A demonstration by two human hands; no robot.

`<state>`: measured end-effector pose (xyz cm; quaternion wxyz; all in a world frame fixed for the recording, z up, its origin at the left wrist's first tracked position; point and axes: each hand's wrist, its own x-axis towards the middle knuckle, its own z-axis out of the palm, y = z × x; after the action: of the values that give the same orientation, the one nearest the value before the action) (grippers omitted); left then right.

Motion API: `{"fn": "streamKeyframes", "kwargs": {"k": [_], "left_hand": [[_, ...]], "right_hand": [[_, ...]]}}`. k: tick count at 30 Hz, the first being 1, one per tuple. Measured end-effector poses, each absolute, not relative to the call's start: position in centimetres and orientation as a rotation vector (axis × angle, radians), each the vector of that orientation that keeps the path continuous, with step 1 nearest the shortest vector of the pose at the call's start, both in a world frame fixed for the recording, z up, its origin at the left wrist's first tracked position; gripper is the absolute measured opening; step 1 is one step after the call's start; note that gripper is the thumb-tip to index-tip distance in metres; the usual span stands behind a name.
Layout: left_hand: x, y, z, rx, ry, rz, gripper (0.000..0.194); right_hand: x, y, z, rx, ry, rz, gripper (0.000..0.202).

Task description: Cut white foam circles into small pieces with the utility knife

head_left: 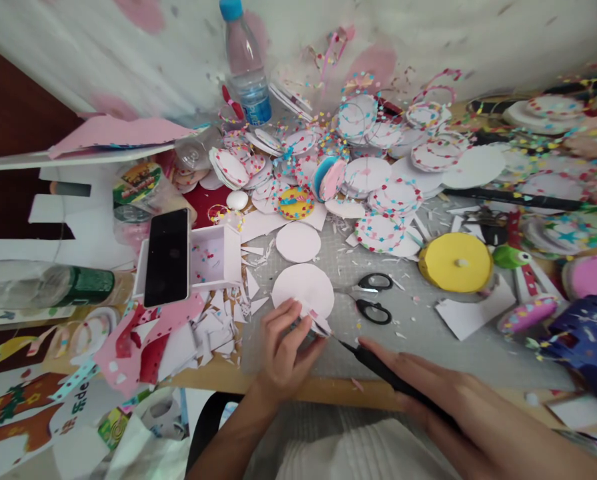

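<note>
My left hand (pixel 285 343) lies at the near edge of a white paper disc (pixel 298 283). Its fingers and thumb are closed on a small whitish paper piece (pixel 320 325) at the disc's rim. From the right, my right hand (pixel 428 387) grips a long black tool (pixel 383 370) with a narrow tip, which meets the paper piece by my left thumb. The tool's exact kind is unclear. Behind the disc lies a smaller white disc (pixel 298 242). Black-handled scissors (pixel 373 312) rest to the right, their blades partly under the larger disc.
Many decorated paper discs (pixel 388 230) crowd the back, before a water bottle (pixel 248 73). A phone (pixel 167 257) lies across a white box (pixel 218 257) on the left, near paper scraps (pixel 215 333). A yellow round piece (pixel 455 262) sits right on the grey cutting mat (pixel 413 347).
</note>
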<state>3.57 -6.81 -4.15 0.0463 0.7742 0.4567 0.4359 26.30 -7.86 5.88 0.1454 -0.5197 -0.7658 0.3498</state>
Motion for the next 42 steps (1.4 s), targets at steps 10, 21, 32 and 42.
{"fn": "streamKeyframes", "kwargs": {"k": [10,21,32,42], "left_hand": [[3.0,-6.4,-4.2,2.153,1.481,1.369,0.048],[2.5,-6.5,-5.0,1.953,1.486,1.403,0.051],[3.3,-6.3,-4.1,2.235,1.467,1.374,0.045],[4.6,-6.2,-3.9,2.431,1.423,1.319,0.039]], "right_hand": [[26.0,-7.2,3.8,-1.369,-2.459,1.07,0.051],[25.8,-6.5,2.6,-1.345,-2.396,1.325,0.056],[27.3,-6.8,3.7,-1.344,-2.332,1.135,0.05],[28.4,-5.5,5.1,-1.348,-2.369,1.161,0.045]]}}
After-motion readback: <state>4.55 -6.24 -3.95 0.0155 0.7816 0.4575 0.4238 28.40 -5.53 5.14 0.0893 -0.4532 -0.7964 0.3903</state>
